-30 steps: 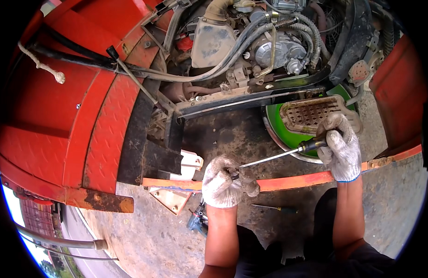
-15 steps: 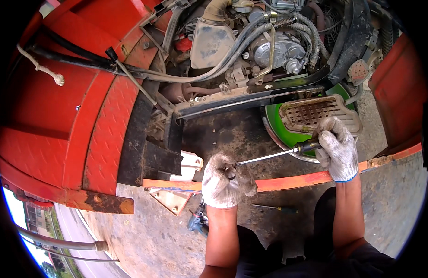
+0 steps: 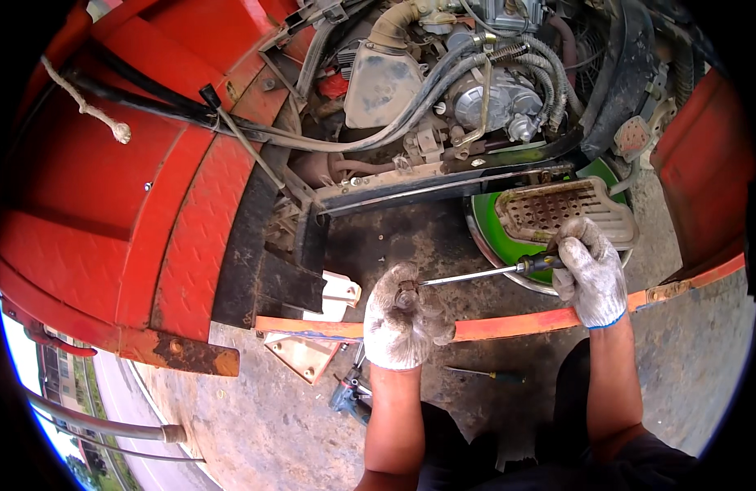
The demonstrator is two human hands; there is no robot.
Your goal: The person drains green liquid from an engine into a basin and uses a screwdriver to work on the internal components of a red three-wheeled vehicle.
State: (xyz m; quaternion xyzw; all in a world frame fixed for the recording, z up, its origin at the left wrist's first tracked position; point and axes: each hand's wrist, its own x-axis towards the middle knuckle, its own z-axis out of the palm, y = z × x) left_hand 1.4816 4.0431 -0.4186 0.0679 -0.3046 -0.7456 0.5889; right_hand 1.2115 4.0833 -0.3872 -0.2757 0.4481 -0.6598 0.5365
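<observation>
Both my hands wear greyish-white work gloves stained with dirt. My right hand [image 3: 592,282] is closed around the dark handle of a screwdriver [image 3: 484,272], whose metal shaft points left. A small, round, dirty metal part [image 3: 406,298] sits in the closed fingers of my left hand [image 3: 397,331]; its exact kind is not clear. The screwdriver's tip reaches the upper edge of this part. Both hands are above an orange metal bar [image 3: 517,326], in front of an open engine bay.
Beyond are a dusty engine [image 3: 496,98], hoses, and a black frame rail. A perforated footplate [image 3: 550,204] covers part of a green basin [image 3: 509,237]. Red bodywork [image 3: 75,180] stands left. On the ground lie a power drill [image 3: 345,394], another screwdriver [image 3: 486,374] and a pale panel [image 3: 300,356].
My left hand has turned slightly, showing more of the round part. The screwdriver stays in my right hand with its tip still at the part. The whole view has shifted a little.
</observation>
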